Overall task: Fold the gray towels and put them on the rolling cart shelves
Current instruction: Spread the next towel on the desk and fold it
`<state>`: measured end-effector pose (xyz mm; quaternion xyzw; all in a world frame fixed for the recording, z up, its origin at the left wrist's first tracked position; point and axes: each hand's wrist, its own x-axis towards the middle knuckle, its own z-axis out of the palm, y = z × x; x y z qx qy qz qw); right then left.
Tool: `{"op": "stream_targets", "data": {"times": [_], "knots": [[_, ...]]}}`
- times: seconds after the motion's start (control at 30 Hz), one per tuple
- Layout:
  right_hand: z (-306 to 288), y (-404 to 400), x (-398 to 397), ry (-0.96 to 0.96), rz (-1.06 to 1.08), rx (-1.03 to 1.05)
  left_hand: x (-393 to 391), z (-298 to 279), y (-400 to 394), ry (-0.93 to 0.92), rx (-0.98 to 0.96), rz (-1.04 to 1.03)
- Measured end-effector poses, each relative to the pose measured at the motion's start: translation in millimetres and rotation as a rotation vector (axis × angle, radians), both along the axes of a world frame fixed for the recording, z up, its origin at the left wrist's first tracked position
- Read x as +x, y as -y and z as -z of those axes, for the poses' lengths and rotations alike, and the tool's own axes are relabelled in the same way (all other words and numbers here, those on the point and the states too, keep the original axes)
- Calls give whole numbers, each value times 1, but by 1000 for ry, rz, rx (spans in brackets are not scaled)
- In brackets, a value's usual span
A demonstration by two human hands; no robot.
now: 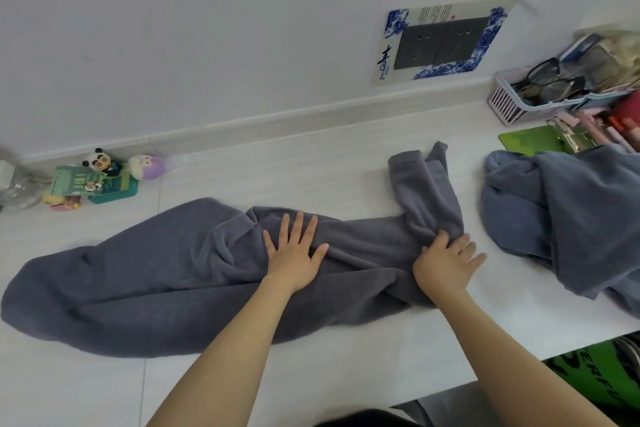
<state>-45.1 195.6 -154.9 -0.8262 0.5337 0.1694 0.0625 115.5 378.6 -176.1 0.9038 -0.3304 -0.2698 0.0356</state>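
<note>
A long gray towel [138, 274] lies rumpled across the white counter [311, 374], its right end bent up toward the wall. My left hand [294, 253] lies flat on the towel's middle with fingers spread. My right hand [445, 262] rests on the towel at the bend; its thumb and forefinger seem to pinch a fold while the other fingers stretch out. A second gray towel [561, 215] sits in a heap at the right, hanging partly over the counter's edge. No rolling cart is in view.
A pink basket [512, 107] with glasses and a green clipboard [533, 139] stand at the back right. Small toys and a green box [110, 184] sit by the wall at the left, beside a clear bottle [17, 184]. A wall socket plate [446, 42] is above.
</note>
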Motion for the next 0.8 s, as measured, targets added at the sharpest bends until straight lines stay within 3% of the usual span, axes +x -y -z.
{"op": "stream_targets", "data": {"times": [0.07,0.17,0.27,0.3,0.37,0.43,0.5,0.6,0.67,0.8], "knots": [[-2,1,6,142,-4,-77,-3,-2,6,-9,-17,-35],[1,-6,21,469,-392,-75,-4,-4,15,-20,-42,-49],[9,-9,37,435,-722,162,1,0,16,-5,-56,-41],[14,-6,37,376,-737,216,3,2,15,13,-57,-37],[25,8,30,347,-556,234,6,7,13,44,-49,-32],[31,24,16,343,-279,147,6,9,14,56,-45,-48],[29,34,9,324,-179,60,7,5,21,52,-70,-103],[25,37,20,403,-303,18,16,-5,36,64,-241,-282],[22,33,35,465,-431,130,27,-6,40,81,-339,-357],[24,25,63,507,-679,211,46,0,36,15,-355,-319]]}}
